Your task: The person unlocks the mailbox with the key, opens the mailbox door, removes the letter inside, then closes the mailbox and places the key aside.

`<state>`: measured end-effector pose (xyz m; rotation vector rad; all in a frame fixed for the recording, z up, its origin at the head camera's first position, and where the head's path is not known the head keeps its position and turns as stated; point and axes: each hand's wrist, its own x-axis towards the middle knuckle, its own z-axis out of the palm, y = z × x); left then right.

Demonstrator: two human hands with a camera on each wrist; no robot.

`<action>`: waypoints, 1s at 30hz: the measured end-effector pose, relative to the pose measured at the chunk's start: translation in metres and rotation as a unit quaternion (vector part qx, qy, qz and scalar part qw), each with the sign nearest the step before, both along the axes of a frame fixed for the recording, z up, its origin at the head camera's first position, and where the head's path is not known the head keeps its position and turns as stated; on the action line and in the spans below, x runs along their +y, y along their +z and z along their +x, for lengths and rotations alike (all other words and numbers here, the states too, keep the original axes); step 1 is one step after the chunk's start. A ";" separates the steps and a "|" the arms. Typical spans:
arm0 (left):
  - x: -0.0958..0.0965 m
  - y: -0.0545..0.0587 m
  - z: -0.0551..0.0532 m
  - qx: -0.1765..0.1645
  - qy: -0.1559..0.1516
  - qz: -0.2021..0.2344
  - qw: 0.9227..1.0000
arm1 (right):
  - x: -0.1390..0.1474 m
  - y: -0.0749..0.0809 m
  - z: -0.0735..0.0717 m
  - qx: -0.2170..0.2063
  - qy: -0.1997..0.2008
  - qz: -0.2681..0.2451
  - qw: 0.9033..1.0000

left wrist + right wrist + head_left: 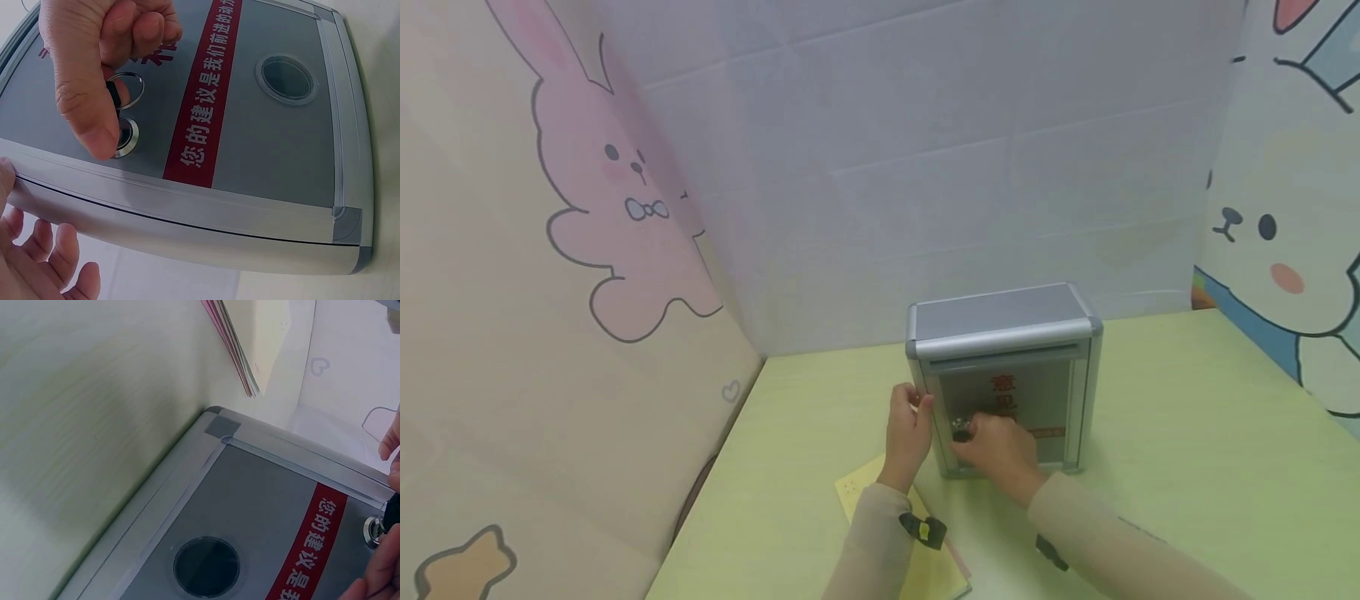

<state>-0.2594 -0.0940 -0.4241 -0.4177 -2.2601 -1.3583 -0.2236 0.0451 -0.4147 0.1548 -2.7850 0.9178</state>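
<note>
A grey suggestion box point(1007, 315) with a silver frame stands upright on the table. Its front bears red characters and a red strip point(200, 94), plus a round dark window point(287, 78). My right hand point(1003, 454) pinches a black-headed key point(392, 514) at the round metal lock point(130, 139); a thin key ring point(139, 84) hangs from it. Fingers and thumb hide most of the key. At the box's left side is my left hand point(910, 433), its thumb at the frame edge and its other fingers loosely spread beside it point(37, 256).
Yellow and pink sheets of paper point(867, 487) lie on the pale green table point(1195, 433), partly under my left forearm. A white cloth wall point(970, 167) rises behind the box. Printed rabbit panels stand to the left and right.
</note>
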 end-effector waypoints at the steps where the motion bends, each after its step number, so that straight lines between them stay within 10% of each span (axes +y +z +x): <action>1: 0.000 0.000 0.000 -0.001 0.001 0.000 1.000 | 0.000 0.000 0.000 -0.001 -0.001 -0.003 1.000; 30: 0.003 0.000 0.002 -0.028 0.000 0.016 0.999 | 0.002 -0.004 0.005 0.019 0.013 -0.005 1.000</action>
